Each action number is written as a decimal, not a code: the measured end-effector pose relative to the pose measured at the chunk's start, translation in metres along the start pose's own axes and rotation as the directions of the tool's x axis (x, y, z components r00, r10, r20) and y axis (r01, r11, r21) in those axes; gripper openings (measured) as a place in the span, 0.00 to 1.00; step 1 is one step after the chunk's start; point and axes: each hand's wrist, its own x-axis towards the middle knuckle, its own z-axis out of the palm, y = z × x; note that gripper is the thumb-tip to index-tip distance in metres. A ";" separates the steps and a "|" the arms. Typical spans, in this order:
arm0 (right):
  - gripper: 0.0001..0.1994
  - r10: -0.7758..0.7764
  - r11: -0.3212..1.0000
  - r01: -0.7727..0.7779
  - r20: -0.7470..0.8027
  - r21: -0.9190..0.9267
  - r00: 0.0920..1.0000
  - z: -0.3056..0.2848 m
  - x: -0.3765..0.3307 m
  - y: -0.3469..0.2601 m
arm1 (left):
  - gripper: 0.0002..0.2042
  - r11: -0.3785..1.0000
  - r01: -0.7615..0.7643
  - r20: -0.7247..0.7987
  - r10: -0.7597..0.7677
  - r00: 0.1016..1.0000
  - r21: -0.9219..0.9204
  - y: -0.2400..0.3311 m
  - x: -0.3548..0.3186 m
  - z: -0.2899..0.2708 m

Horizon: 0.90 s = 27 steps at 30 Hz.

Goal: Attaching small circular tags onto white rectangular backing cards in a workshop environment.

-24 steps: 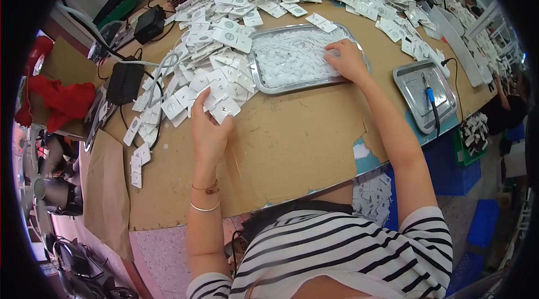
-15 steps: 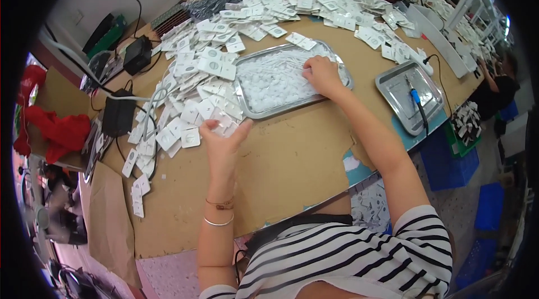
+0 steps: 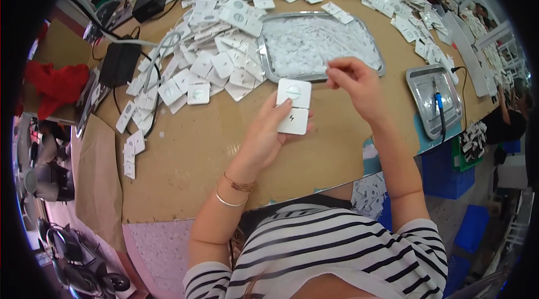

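My left hand (image 3: 268,133) is closed on a white two-panel folding plate (image 3: 294,106), held up in front of the metal tray. Its upper panel bears a round silvery mark, its lower one a small dark bolt shape. Just right of it, over the tray's near rim, is my right hand (image 3: 353,83), thumb and fingers pinched together. A tiny whitish bit seems to show at the fingertips, too small to name. Behind both hands lies the metal tray (image 3: 268,69), filled with small white parts, roundish on the left and thin sticks on the right. Another white plate (image 3: 337,12) rests across its far rim.
A big heap of similar white plates (image 3: 224,46) curves around the tray's left and far sides. At right, a smaller metal tray (image 3: 422,97) holds a blue-handled soldering iron (image 3: 438,101). Cables and black power adapters (image 3: 119,63) lie at left. A co-worker (image 3: 502,111) sits far right.
My left hand has moved from beside the heap toward the middle, turning the plate face up. My right hand has withdrawn from among the tray's parts to its near rim. The view has shifted.
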 end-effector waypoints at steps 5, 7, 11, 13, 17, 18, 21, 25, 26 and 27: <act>0.05 -0.400 0.802 0.429 0.159 -0.415 0.903 0.026 -0.040 -0.002 | 0.15 0.982 -0.071 -0.019 0.076 0.997 0.173 -0.011 0.001 -0.007; 0.05 -0.382 0.813 0.410 0.154 -0.414 0.911 0.028 -0.044 0.002 | 0.15 0.983 -0.081 -0.014 0.084 0.996 0.163 -0.012 0.002 -0.006; 0.05 -0.413 0.811 0.395 0.056 -0.432 0.909 0.037 -0.051 0.003 | 0.15 0.974 -0.123 0.011 0.124 0.992 0.188 -0.010 -0.001 -0.005; 0.06 -0.473 0.746 0.461 0.105 -0.481 0.875 0.035 -0.052 0.004 | 0.15 0.971 -0.144 0.028 0.142 0.990 0.190 -0.009 -0.002 -0.005; 0.06 -0.525 0.652 0.505 0.144 -0.566 0.839 0.034 -0.054 0.006 | 0.16 0.955 -0.202 0.045 0.196 0.979 0.218 -0.009 -0.005 -0.002; 0.06 -0.525 0.651 0.504 0.144 -0.567 0.839 0.034 -0.054 0.006 | 0.16 0.955 -0.201 0.046 0.196 0.980 0.217 -0.009 -0.005 -0.002; 0.05 -0.526 0.637 0.510 0.158 -0.578 0.836 0.033 -0.054 0.005 | 0.15 0.939 -0.238 0.016 0.242 0.970 0.250 -0.011 -0.006 -0.002; 0.05 -0.289 0.913 0.254 -0.067 -0.318 0.955 0.038 -0.057 0.010 | 0.14 0.931 -0.239 -0.016 0.253 0.967 0.275 -0.010 -0.007 -0.003; 0.04 -0.040 0.997 0.030 -0.162 -0.066 0.986 0.039 -0.058 0.011 | 0.14 0.932 -0.228 -0.023 0.244 0.970 0.282 -0.010 -0.008 -0.003; 0.04 -0.039 0.997 0.029 -0.162 -0.065 0.986 0.038 -0.057 0.009 | 0.14 0.932 -0.227 -0.024 0.243 0.970 0.282 -0.010 -0.008 -0.002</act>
